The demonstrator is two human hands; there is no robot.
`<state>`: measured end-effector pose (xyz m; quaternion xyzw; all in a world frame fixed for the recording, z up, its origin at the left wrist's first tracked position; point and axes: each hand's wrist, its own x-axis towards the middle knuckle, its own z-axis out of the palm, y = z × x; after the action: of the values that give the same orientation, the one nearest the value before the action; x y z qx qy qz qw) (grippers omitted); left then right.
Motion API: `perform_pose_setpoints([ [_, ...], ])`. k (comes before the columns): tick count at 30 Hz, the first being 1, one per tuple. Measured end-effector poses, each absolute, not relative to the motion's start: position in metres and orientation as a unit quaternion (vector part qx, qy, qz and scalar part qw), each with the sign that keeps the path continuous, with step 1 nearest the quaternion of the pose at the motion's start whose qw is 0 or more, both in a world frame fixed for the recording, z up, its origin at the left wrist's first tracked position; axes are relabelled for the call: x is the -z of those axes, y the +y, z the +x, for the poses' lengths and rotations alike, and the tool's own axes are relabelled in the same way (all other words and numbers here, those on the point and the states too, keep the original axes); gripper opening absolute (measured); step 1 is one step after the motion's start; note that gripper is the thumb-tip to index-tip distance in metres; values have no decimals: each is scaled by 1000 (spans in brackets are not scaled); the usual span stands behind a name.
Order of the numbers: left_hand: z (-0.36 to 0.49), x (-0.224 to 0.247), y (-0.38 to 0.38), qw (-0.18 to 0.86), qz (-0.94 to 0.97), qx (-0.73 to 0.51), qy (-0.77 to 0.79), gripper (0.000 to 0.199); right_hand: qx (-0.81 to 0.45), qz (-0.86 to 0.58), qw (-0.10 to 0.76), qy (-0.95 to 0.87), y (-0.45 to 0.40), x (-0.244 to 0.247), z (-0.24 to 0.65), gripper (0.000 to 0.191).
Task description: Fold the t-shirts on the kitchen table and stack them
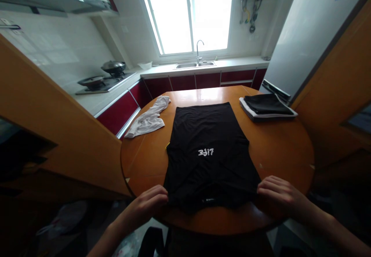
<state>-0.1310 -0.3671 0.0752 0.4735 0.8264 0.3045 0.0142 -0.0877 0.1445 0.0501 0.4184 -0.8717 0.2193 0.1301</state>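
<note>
A black T-shirt with white lettering lies spread flat on the round wooden table. Its lettering reads upside down from where I am, and the neckline side is toward me. At the near left corner, my left hand pinches the shirt's edge between closed fingers. My right hand grips the opposite near corner the same way. The cloth between both hands is slightly wrinkled. A small bit of yellow shows at the shirt's left edge.
A crumpled white garment lies on the table's left side. Folded black and white clothes are stacked at the right. Beyond are a counter with a sink, a stove with pans, and a fridge.
</note>
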Motion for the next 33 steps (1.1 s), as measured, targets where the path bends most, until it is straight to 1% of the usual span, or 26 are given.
perform_pose_setpoints([
  [5,-144,-92,-362,25,420,-348,838,15,-315,360,70,-875,143,-79,-105,21],
  [9,-176,-114,-347,19,375,-378,847,8,-393,281,-19,-875,136,-118,-142,24],
  [12,-211,-129,-338,16,339,-388,857,11,-414,242,-92,-873,139,-135,-186,30],
  [16,-269,-132,-331,49,288,-414,862,22,-442,191,-200,-853,151,-132,-261,39],
  [19,-313,-117,-328,64,248,-437,862,31,-463,141,-284,-828,155,-118,-312,42],
  [21,-336,-103,-326,68,227,-443,865,36,-469,96,-319,-818,153,-107,-336,43],
  [24,-355,-83,-325,75,210,-436,872,41,-465,38,-335,-819,148,-93,-354,45],
  [27,-358,-73,-330,75,200,-421,881,41,-470,27,-322,-821,149,-86,-351,48],
  [30,-354,-70,-338,93,195,-413,885,40,-474,24,-274,-837,152,-80,-337,52],
  [33,-351,-68,-340,111,178,-431,878,40,-465,12,-212,-859,151,-71,-322,48],
])
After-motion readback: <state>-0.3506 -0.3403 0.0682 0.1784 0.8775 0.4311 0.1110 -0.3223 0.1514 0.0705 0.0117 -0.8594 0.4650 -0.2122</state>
